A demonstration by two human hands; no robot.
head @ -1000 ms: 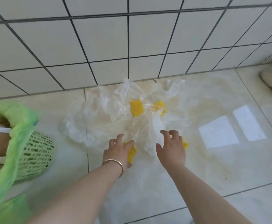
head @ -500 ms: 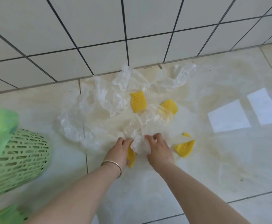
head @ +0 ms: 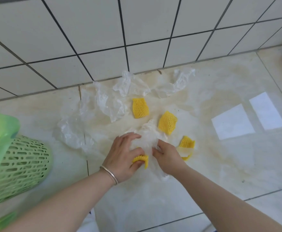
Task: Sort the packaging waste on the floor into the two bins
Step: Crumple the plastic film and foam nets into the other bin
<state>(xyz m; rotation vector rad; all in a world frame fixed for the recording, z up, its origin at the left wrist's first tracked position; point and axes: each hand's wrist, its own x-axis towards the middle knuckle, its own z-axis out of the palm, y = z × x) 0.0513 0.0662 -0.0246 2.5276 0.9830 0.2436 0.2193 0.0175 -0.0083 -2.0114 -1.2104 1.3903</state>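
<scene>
Left hand (head: 122, 155) pinches a yellow foam fruit net (head: 141, 160) while right hand (head: 168, 156) curls fingers into the clear plastic film (head: 147, 138) on the floor tile, so film could snag that net and drag both toward the green bin (head: 22, 166).

bright daylight | window glare on floor (head: 247, 119) | wide-angle edge curvature

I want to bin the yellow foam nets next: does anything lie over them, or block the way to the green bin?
Crumpled clear plastic film overlaps the yellow foam net beside the right hand. The two farther nets lie uncovered. The floor toward the green mesh bin shows only film.
</scene>
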